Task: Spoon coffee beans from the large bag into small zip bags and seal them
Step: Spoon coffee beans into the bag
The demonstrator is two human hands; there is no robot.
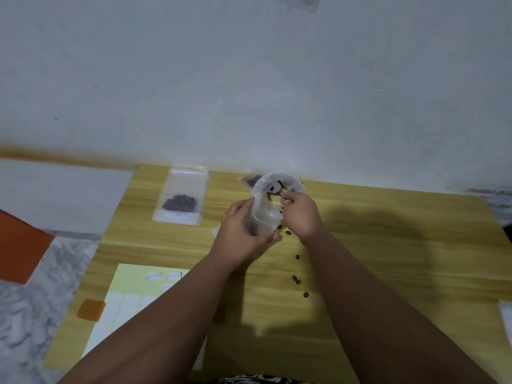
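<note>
1. Between the two hands, near the far edge of the table [388, 259], an open clear bag [266, 206] is held upright, its long axis running from the table up towards the wall.
2. The bag's lower part is wrapped by the left hand [243, 234], with the fingers curled around its left side and the thumb pressed across the bottom front.
3. The right hand [300, 214] is placed at the bag's mouth, fingertips pressed together just over the rim; whether a spoon, a few beans or only the rim is pinched cannot be told.
4. It is judged that the coming move turns on the mouth facing up and slightly away from the person, directly under the right fingertips, so the right hand is the nearer one for dropping beans in.
5. Just beside the bag, on its right and towards the person, loose coffee beans [296, 279] are scattered in a line on the table.
6. Left of the held bag, well apart from it, a flat small zip bag [181, 198] with beans inside is laid on the table; whether it is sealed cannot be told.
7. Nearer the person than that bag, a yellow sheet of white labels [133, 300] is seen; the writing on it is too blurred to read, and no brand is legible anywhere.
</note>
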